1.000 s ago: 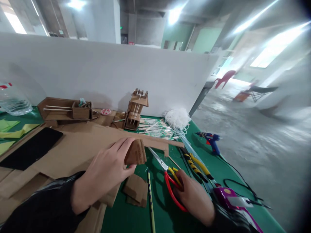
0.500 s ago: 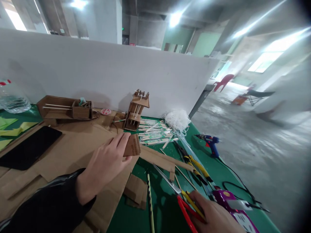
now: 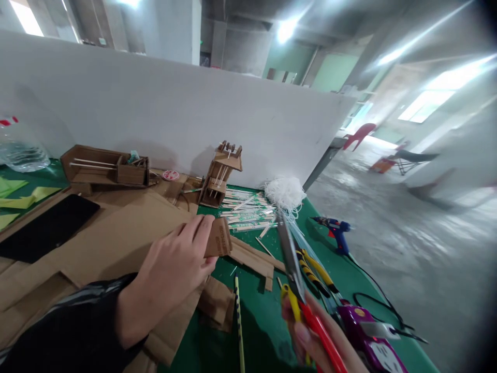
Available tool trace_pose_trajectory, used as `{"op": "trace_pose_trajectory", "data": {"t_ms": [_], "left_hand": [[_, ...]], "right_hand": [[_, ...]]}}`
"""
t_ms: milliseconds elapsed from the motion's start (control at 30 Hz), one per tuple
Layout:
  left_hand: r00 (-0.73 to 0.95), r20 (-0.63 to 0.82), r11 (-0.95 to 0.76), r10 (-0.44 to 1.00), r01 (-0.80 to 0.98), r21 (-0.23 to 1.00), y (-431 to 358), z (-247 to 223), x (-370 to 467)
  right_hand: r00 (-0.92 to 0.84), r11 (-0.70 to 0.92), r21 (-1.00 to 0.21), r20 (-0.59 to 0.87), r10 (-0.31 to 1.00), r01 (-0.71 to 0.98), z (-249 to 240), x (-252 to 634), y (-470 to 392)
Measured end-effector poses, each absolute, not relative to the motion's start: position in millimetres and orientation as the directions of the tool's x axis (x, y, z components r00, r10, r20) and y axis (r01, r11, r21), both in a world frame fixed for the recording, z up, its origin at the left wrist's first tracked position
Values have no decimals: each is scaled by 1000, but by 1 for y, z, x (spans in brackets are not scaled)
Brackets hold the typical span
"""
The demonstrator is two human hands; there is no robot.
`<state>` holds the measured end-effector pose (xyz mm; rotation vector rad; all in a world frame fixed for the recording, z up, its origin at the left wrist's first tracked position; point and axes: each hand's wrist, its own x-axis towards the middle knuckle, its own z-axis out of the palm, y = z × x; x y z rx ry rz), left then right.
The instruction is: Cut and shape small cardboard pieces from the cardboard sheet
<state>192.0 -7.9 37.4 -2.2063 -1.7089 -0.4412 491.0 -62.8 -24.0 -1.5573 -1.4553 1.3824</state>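
Observation:
Between the fingers and thumb of my left hand point(image 3: 171, 274) is a small brown cardboard piece point(image 3: 219, 238) with faint print on it, held above the table. My right hand point(image 3: 318, 331) grips scissors point(image 3: 297, 280) with red and yellow handles. Their blades point up and away from me, apart from the cardboard, and look slightly blurred. Below the held piece, cardboard strips point(image 3: 256, 261) lie on the green table. Smaller cardboard scraps point(image 3: 218, 305) and a dotted yellow stick point(image 3: 239, 321) rest between my hands.
A cardboard structure point(image 3: 221, 176) stands before the white partition point(image 3: 174, 103), with a cardboard box point(image 3: 101, 166) to its left. Wrapped sticks point(image 3: 248, 210), white string point(image 3: 285, 194), pliers point(image 3: 316, 269), a blue glue gun point(image 3: 336, 230) and a purple power strip point(image 3: 368, 331) lie rightward. A phone point(image 3: 50, 225) rests on cardboard.
My right hand has raised the scissors from the table, swinging their blades upward. The left hand, with the cardboard piece, has shifted slightly right. Cardboard strips beneath have moved a little.

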Motion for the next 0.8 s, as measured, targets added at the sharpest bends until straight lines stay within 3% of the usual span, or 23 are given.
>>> {"op": "trace_pose_trajectory", "data": {"t_ms": [167,400,600,800], "left_hand": [[190,418,-230,889,972,48,-10,52,187],[131,429,-203,894,971,128,-5,61,177],[142,457,-210,878,972,101,-7,60,176],[143,417,-208,898,971,116,-7,60,177]], "right_hand": [[-229,55,-907,-46,972,417,-13,439,-60],[-420,281,-828,61,906,486,-29,407,-55],[-479,371,-827,145,866,422,-49,405,-49],[-475,359,-843,144,868,401,-53,404,-49]]}}
